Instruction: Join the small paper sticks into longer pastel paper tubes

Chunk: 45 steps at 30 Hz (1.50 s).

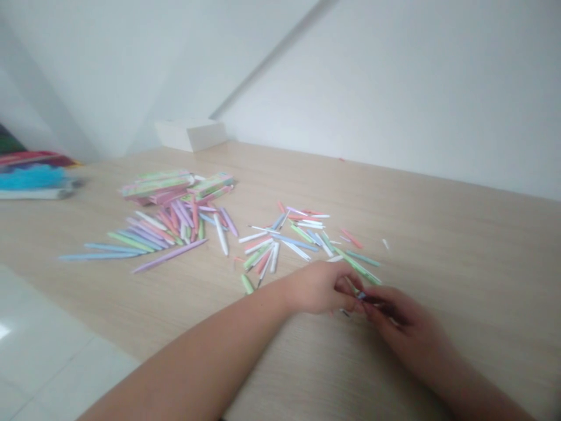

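My left hand (322,286) and my right hand (394,313) meet low on the wooden table (438,234), fingertips pinched together on a small pen part (362,296) held between them. The picture is blurred, so the part's shape is unclear. Just beyond my hands lies a scatter of short pastel pen pieces (293,240) in white, blue, green and pink. Further left a pile of longer pastel pens (166,228) spreads out, purple, green, blue and pink.
Flat pastel packets (175,184) lie behind the long pens. A white box (190,133) stands against the wall at the back. Colourful items (30,175) sit at the far left edge. White floor tiles (39,356) show past the table's near left edge.
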Motion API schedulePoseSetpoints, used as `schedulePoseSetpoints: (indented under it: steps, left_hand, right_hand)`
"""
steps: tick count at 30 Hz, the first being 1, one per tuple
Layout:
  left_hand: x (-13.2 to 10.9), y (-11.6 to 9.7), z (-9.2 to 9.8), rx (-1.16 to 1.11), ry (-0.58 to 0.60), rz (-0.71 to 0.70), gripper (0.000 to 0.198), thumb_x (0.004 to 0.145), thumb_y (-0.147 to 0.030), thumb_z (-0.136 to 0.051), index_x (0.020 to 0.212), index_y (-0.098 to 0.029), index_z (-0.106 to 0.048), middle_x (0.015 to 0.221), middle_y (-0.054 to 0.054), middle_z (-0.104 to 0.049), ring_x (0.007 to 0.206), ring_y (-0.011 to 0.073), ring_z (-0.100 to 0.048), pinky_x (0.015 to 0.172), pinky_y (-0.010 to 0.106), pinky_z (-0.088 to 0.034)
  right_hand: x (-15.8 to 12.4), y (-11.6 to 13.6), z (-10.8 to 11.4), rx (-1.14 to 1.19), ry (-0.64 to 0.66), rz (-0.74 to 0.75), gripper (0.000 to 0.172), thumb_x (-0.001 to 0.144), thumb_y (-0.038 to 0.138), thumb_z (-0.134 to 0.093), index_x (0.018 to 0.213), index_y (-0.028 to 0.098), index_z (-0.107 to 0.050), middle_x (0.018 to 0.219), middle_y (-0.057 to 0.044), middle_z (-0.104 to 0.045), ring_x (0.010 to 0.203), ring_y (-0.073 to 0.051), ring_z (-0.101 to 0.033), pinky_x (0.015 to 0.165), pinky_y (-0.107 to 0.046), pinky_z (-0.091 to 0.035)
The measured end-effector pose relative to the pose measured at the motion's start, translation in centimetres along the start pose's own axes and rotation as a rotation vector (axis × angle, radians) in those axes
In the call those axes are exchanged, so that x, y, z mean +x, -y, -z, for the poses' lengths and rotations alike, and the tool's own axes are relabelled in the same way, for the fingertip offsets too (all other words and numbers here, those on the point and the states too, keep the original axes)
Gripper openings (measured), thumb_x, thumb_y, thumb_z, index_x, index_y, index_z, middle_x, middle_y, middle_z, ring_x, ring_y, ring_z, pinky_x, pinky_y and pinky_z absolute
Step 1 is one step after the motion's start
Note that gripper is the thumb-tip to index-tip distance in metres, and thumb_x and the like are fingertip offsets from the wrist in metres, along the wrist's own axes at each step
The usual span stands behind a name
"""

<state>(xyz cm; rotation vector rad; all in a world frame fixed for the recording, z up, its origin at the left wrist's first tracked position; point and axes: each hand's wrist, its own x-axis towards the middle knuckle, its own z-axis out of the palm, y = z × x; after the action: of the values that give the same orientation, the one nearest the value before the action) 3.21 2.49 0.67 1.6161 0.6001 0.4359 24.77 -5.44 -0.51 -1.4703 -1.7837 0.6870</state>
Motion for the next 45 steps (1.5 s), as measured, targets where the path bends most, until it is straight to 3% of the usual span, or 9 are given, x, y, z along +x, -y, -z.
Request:
schedulePoseSetpoints:
  steps: [5, 15, 19, 21, 24, 28, 36, 41, 45]
  left_hand:
    - [0.4, 0.2, -0.3, -0.003, -0.043, 0.007, 0.051, 0.081, -0.038, -0.075, 0.127, -0.022, -0.06, 0.091, 0.006, -0.074, 0.072, 0.0159, -0.068, 0.057, 0.023, -0.049]
    - [-0.3, -1.2, -0.8, 0.293, -0.153, -0.039, 0.052, 0.093, -0.061, -0.054, 0.128, -0.024, -0.063, 0.08, 0.002, -0.073, 0.067, 0.0157, -0.066, 0.061, 0.026, -0.047]
    - [-1.2, -2.1, 2.0, 0.776, -0.466, -0.064, 0.044, 0.1, -0.055, -0.042, 0.111, -0.024, -0.071, 0.09, 0.007, -0.073, 0.083, 0.0215, -0.067, 0.075, 0.032, -0.049]
    - [-1.6, -1.9, 4.5, 1.021, -0.662, 0.03, 0.04, 0.101, -0.046, -0.041, 0.107, -0.021, -0.071, 0.1, 0.011, -0.073, 0.097, 0.0255, -0.066, 0.086, 0.036, -0.048]
    - [-1.9, -0.7, 8.1, 1.221, -0.841, 0.184, 0.036, 0.099, -0.037, -0.042, 0.115, -0.021, -0.07, 0.114, 0.013, -0.07, 0.113, 0.0301, -0.061, 0.098, 0.043, -0.045]
    - [-1.5, 1.3, 10.6, 1.172, -0.948, 0.451, 0.042, 0.096, -0.042, -0.041, 0.11, -0.018, -0.073, 0.116, 0.017, -0.069, 0.114, 0.0354, -0.06, 0.096, 0.048, -0.047]
    - [-0.4, 2.2, 10.9, 1.124, -0.991, 0.522, 0.031, 0.088, -0.031, -0.051, 0.105, -0.02, -0.073, 0.113, 0.017, -0.07, 0.111, 0.0376, -0.063, 0.093, 0.052, -0.047]
    - [-0.6, 1.5, 10.8, 1.157, -1.04, 0.434, 0.032, 0.096, -0.029, -0.041, 0.11, -0.017, -0.068, 0.098, 0.017, -0.072, 0.099, 0.0349, -0.066, 0.092, 0.051, -0.046]
    - [-0.8, 0.5, 10.3, 1.07, -1.113, 0.182, 0.03, 0.098, -0.029, -0.042, 0.112, -0.019, -0.066, 0.108, 0.013, -0.072, 0.107, 0.0287, -0.064, 0.096, 0.041, -0.046]
  right_hand:
    - [-0.3, -0.2, -0.6, -0.01, 0.022, 0.043, 0.042, 0.086, 0.038, -0.071, 0.125, 0.025, -0.064, 0.106, -0.008, -0.076, 0.082, -0.023, -0.076, 0.074, -0.036, -0.065]
    - [0.3, 0.8, -0.2, -0.113, -0.029, 0.029, 0.032, 0.087, 0.041, -0.068, 0.115, 0.025, -0.069, 0.099, -0.006, -0.078, 0.088, -0.027, -0.076, 0.077, -0.037, -0.063]
    - [0.5, 1.0, -0.3, -0.014, -0.064, -0.068, 0.031, 0.083, 0.042, -0.07, 0.109, 0.025, -0.069, 0.094, -0.006, -0.079, 0.084, -0.027, -0.077, 0.072, -0.036, -0.064]
    - [0.5, 0.8, -0.6, 0.01, -0.072, -0.087, 0.031, 0.082, 0.041, -0.07, 0.109, 0.024, -0.069, 0.092, -0.006, -0.079, 0.082, -0.027, -0.077, 0.071, -0.036, -0.064]
    - [0.4, 0.5, -1.0, -0.006, -0.074, -0.078, 0.033, 0.082, 0.041, -0.071, 0.11, 0.024, -0.07, 0.095, -0.007, -0.079, 0.083, -0.026, -0.076, 0.071, -0.035, -0.064]
    - [0.2, 0.1, -1.2, -0.035, -0.058, -0.074, 0.035, 0.083, 0.043, -0.072, 0.113, 0.025, -0.07, 0.094, -0.006, -0.079, 0.083, -0.026, -0.076, 0.07, -0.034, -0.064]
    - [0.0, -0.1, -1.3, -0.009, -0.027, -0.095, 0.036, 0.083, 0.044, -0.072, 0.114, 0.026, -0.069, 0.099, -0.007, -0.079, 0.087, -0.026, -0.076, 0.072, -0.035, -0.065]
    - [0.0, 0.0, -1.3, 0.025, -0.025, -0.114, 0.037, 0.082, 0.045, -0.073, 0.113, 0.024, -0.068, 0.096, -0.007, -0.078, 0.084, -0.026, -0.076, 0.074, -0.036, -0.064]
    - [0.0, -0.2, -1.6, 0.083, -0.028, -0.113, 0.038, 0.082, 0.046, -0.074, 0.112, 0.024, -0.067, 0.095, -0.007, -0.078, 0.084, -0.025, -0.076, 0.075, -0.037, -0.064]
